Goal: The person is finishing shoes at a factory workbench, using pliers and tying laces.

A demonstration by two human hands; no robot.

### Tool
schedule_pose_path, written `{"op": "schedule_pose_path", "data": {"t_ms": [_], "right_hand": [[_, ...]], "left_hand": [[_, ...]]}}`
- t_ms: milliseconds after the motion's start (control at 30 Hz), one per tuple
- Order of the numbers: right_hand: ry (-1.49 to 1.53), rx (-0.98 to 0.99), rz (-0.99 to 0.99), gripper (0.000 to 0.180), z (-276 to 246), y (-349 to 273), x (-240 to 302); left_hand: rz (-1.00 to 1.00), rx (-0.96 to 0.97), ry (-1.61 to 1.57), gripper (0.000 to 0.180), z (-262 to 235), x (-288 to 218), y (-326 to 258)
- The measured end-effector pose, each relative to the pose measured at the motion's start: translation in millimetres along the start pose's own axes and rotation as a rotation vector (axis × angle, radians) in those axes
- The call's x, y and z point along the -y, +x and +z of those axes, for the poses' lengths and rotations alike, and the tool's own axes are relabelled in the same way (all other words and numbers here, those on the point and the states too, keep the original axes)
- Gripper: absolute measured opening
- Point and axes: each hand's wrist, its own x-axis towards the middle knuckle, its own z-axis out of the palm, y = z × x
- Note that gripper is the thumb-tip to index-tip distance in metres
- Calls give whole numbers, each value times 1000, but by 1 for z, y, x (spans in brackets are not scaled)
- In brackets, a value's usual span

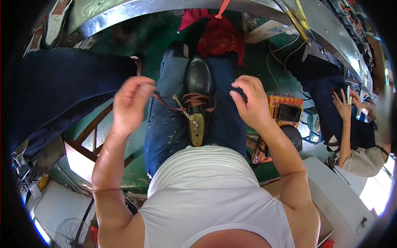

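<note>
A black leather shoe point(199, 76) lies between my thighs, toe pointing away. An olive shoe last point(197, 131) fills it, with a frayed cord point(185, 109) looped at its heel end. Brown shoelace point(195, 99) crosses the shoe's opening. My left hand point(131, 103) is closed in a pinch on one lace end, drawn up to the left of the shoe. To the right, my right hand point(251, 101) hovers with thumb and fingers apart and nothing visible between them. The other lace end point(214, 103) lies loose beside the shoe.
A metal-edged bench point(136, 14) curves across the far side, with tools point(298, 22) at right. Beyond my knees hangs a red bag point(221, 39). A phone point(289, 113) rests at my right. Another person's hands point(345, 105) work at far right; a dark-clothed leg point(74, 87) is at left.
</note>
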Motion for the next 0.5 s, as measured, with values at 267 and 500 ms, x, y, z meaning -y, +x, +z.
{"op": "schedule_pose_path", "data": {"t_ms": [267, 500], "right_hand": [[316, 373, 11, 48, 17, 0, 70], [281, 465, -245, 17, 24, -23, 70]], "left_hand": [[528, 459, 630, 26, 48, -25, -25], [-265, 390, 227, 21, 36, -15, -54]]}}
